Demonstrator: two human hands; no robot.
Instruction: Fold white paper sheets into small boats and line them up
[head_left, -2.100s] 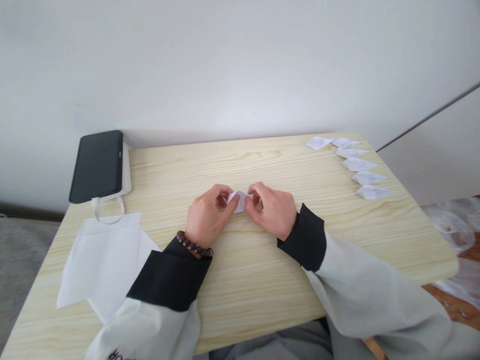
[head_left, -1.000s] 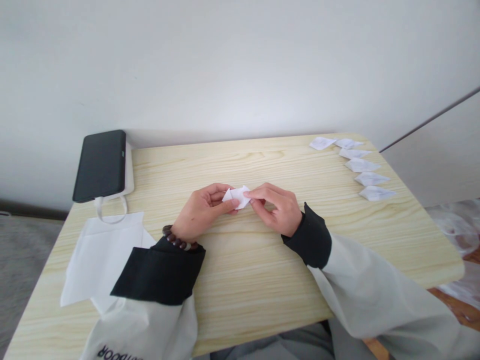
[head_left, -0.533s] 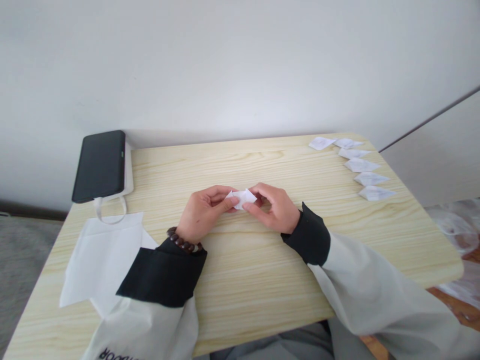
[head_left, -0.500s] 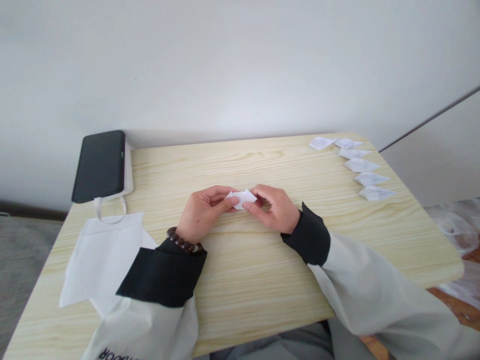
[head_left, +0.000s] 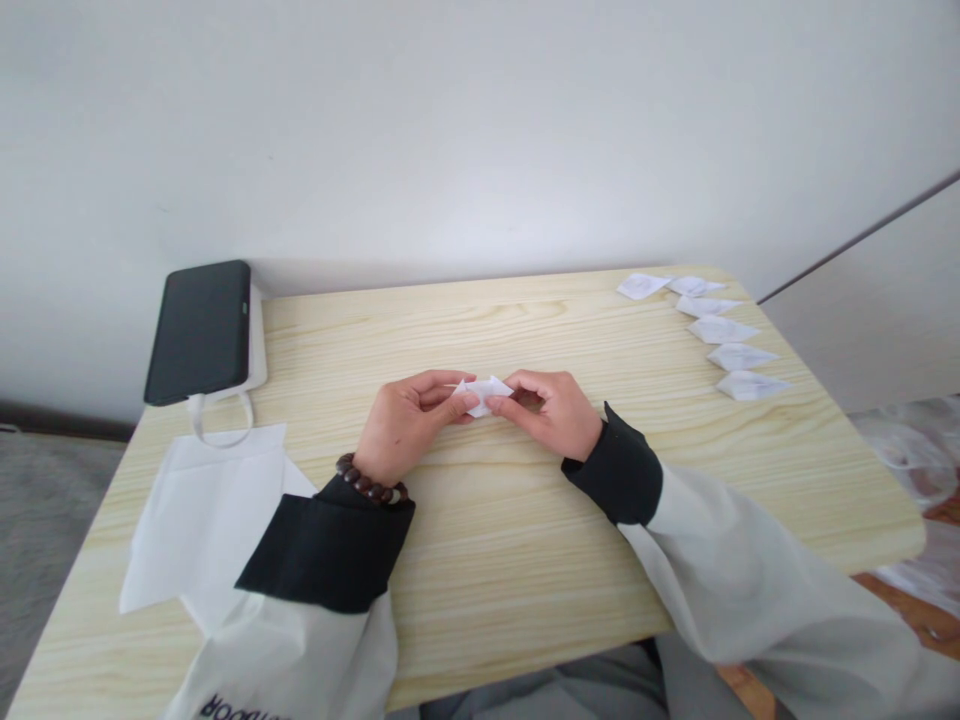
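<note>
Between my two hands, over the middle of the table, is a small piece of folded white paper (head_left: 483, 396) with pointed corners standing up at its upper edge. My left hand (head_left: 409, 418) pinches its left end, thumb on the near face and fingers behind. At the other end my right hand (head_left: 551, 412) grips it the same way, thumb tip pressed on the paper. The fingertips behind the paper are partly hidden. A dark bead bracelet (head_left: 369, 480) circles my left wrist.
Several folded white paper pieces (head_left: 724, 330) lie in a row at the table's (head_left: 480, 640) far right. White paper sheets (head_left: 202, 520) rest at the left, partly under my sleeve. Behind them a black device (head_left: 201, 330) leans on a white stand with a loop. A wall rises behind.
Both hands keep their pinch on the folded paper. My right thumb has shifted very slightly; otherwise almost nothing differs.
</note>
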